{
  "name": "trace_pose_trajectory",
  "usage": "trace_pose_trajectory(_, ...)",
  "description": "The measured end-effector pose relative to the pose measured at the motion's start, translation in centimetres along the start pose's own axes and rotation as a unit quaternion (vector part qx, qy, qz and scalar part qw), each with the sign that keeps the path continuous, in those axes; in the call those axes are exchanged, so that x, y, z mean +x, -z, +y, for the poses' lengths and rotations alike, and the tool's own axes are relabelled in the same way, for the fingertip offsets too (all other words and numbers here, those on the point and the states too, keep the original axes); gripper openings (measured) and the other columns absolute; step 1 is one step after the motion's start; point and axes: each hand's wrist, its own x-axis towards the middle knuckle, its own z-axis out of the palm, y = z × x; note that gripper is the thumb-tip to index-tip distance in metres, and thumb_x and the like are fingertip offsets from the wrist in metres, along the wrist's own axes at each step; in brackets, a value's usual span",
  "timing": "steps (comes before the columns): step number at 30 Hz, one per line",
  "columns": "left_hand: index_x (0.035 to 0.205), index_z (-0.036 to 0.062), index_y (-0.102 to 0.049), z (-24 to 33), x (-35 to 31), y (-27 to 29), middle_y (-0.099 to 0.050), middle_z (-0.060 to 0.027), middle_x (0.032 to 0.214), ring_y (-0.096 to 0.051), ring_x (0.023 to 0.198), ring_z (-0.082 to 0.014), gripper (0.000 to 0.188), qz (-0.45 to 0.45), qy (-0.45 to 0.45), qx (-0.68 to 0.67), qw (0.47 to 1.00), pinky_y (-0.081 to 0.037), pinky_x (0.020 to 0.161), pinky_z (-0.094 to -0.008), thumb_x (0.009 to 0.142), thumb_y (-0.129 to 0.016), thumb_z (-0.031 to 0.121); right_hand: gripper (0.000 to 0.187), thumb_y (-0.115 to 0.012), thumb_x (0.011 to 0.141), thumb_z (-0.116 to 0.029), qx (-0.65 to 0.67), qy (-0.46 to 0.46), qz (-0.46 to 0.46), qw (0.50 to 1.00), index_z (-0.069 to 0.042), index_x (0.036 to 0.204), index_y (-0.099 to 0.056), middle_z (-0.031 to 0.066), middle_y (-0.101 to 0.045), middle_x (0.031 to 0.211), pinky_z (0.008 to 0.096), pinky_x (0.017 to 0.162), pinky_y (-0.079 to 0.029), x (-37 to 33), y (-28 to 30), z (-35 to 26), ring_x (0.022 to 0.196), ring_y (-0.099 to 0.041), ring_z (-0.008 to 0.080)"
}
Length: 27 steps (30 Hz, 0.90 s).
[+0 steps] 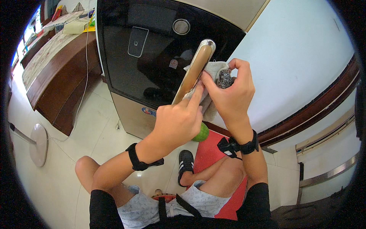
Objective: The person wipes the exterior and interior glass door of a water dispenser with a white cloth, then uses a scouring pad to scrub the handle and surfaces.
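A tan bar handle point(195, 70) with a silver end cap stands out from a glossy black refrigerator door point(148, 72). Bunched around the handle's right side is a pale grey cloth point(215, 69). My left hand point(173, 124) has its index finger stretched along the handle, pressing the cloth there, with the other fingers curled in. At the right, my right hand point(238, 89) pinches the cloth between thumb and fingers. A dark, speckled lump point(225, 78) shows inside that grip; I cannot tell whether it belongs to the cloth.
A green round melon point(202, 133) sits below my hands near a red mat point(213, 147). A brown wooden bench point(63, 72) stands at the left, with a white cord hanging beside it. A round stand base point(39, 145) rests on the tiles. A pale wall point(293, 65) rises at the right.
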Motion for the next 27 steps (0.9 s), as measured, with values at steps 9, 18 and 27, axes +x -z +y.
trace_pose_trajectory(9,0.144,-0.0007,-0.037,0.0,-0.1,0.6,-0.059,-0.0107,0.053,-0.062,0.047,-0.0329,0.072,-0.071,0.022,-0.03,0.997,-0.052,0.05,-0.0435,0.082,-0.066,0.02,0.051,-0.087,0.067,-0.031,-0.009,0.185,-0.059,0.981,-0.007,0.104,-0.059,0.0095,-0.059,0.095,0.0372,0.059,-0.052,2.2,3.5,1.7,0.076,-0.061,0.0301)
trace_pose_trajectory(18,0.132,-0.011,-0.046,-0.3,-0.3,0.1,-0.064,-0.0187,0.062,-0.064,0.05,-0.0352,0.061,-0.059,0.026,-0.066,0.996,-0.052,0.048,-0.0434,0.082,-0.063,0.018,0.062,-0.072,0.068,-0.012,-0.109,0.278,-0.307,0.904,-0.017,0.129,-0.062,0.0008,-0.05,0.07,0.0331,0.045,-0.04,-0.3,4.9,-0.5,0.045,-0.047,0.0203)
trace_pose_trajectory(27,0.137,-0.0053,-0.042,-0.6,-0.5,0.6,-0.062,-0.0159,0.06,-0.063,0.052,-0.0358,0.063,-0.074,0.035,-0.047,0.996,-0.051,0.05,-0.0447,0.083,-0.065,0.018,0.073,-0.072,0.069,-0.019,-0.125,0.297,-0.327,0.888,-0.022,0.139,-0.053,0.0024,-0.053,0.069,0.0335,0.042,-0.042,-0.5,5.3,0.2,0.045,-0.054,0.0209)
